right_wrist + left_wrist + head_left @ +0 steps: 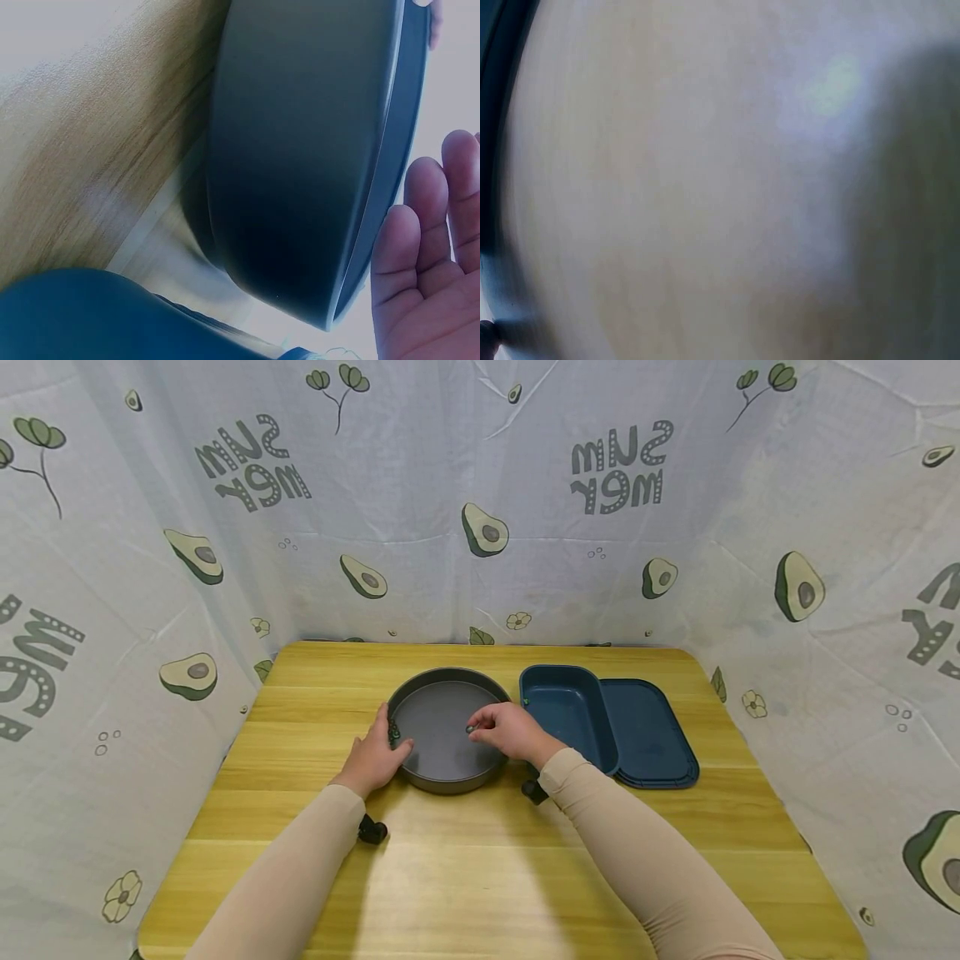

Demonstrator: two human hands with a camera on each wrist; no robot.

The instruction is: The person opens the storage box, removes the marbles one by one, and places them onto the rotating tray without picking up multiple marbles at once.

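Pan (442,752) is on the desk (457,877) right between the two hands, and it's round, so no long axis to worry about. The relation that matters is probably inside it: the right hand (510,731) reaches over the rim at about 3 o'clock, thumb and finger pinching a small dark bit (470,728) just off the pan's middle, also toward 3. The left hand (375,757) sits around 8 to 9 o'clock, spread, thumb well apart and poking inside the rim. It's the nearer one to some green bits (393,732) by the wall at 9.

Box (566,714) is off at 3 o'clock from the pan, closer to the right hand, long axis roughly 11 to 5, lid (651,735) just beyond it.

Hard to make out: what that pinched bit actually is, whether it touches the pan floor, and whether the left hand touches the green stuff. The right forearm cuts off the box's near corner. Left wrist view's basically blurry desk, and the right wrist one misses the pinch.
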